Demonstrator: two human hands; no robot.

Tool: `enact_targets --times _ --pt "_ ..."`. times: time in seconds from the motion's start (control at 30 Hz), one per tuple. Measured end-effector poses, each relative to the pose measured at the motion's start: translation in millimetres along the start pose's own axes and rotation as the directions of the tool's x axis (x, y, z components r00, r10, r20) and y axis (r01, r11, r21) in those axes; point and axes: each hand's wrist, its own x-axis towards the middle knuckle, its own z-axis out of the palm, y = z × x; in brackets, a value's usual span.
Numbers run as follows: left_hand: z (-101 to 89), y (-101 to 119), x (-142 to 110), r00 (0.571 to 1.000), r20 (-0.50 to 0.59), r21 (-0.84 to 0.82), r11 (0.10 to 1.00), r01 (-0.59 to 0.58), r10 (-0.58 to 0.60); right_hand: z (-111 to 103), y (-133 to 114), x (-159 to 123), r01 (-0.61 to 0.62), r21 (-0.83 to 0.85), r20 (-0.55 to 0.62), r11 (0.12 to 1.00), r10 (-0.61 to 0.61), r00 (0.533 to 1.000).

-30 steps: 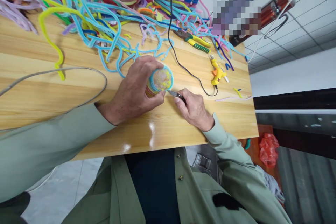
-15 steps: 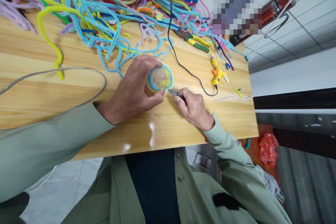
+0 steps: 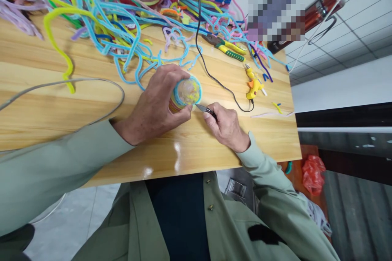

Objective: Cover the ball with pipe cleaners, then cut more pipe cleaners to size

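hardly anything has moved since a second ago: the left hand (image 3: 153,104) has its fingers curled around the blue-rimmed cylinder (image 3: 188,91), while the right hand (image 3: 226,125) grips a small blade (image 3: 202,108), tip at the cylinder's near right edge.

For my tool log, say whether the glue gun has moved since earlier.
No: the glue gun lies in the same place relative to the table.

Between the left fingers (image 3: 177,75), the wrapped cylinder (image 3: 188,91) has a light-blue ring, yellow-blotched pale end and reddish stripes; in the right fingers (image 3: 211,121), a grey-bladed, black-handled knife (image 3: 202,108); beyond them, a yellow glue gun (image 3: 256,87), orange-triggered.
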Motion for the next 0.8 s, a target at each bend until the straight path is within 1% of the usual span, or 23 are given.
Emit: enact_targets --times 0.2,0.37,0.47,0.57,0.63,0.8 --pt "-0.7 -1.4 0.1 1.0 0.009 0.021 1.0 -0.01 0.01 1.7 -1.1 1.4 0.034 0.006 -0.067 0.999 -0.034 0.997" --pt "-0.6 1.1 0.2 1.0 0.004 0.022 1.0 -0.014 0.014 2.0 -2.9 0.4 0.006 -0.064 -0.016 0.998 -0.007 1.0" --pt "-0.3 0.4 0.1 0.999 -0.003 0.031 0.999 -0.041 0.041 0.7 -3.2 -1.6 -0.001 -0.113 -0.004 0.994 0.0 1.0" --pt "-0.4 0.3 0.0 1.0 0.009 0.04 0.999 -0.028 0.027 0.1 -3.5 -2.9 -0.003 -0.153 -0.006 0.988 0.002 1.0" --pt "-0.8 0.8 0.0 1.0 0.019 0.04 0.999 -0.013 0.012 0.1 -3.6 -3.3 0.002 -0.164 -0.012 0.987 -0.004 1.0" --pt "-1.3 0.3 -0.4 1.0 0.026 0.037 0.999 -0.017 0.016 0.4 -3.6 -2.7 0.017 -0.154 -0.019 0.988 -0.02 1.0"
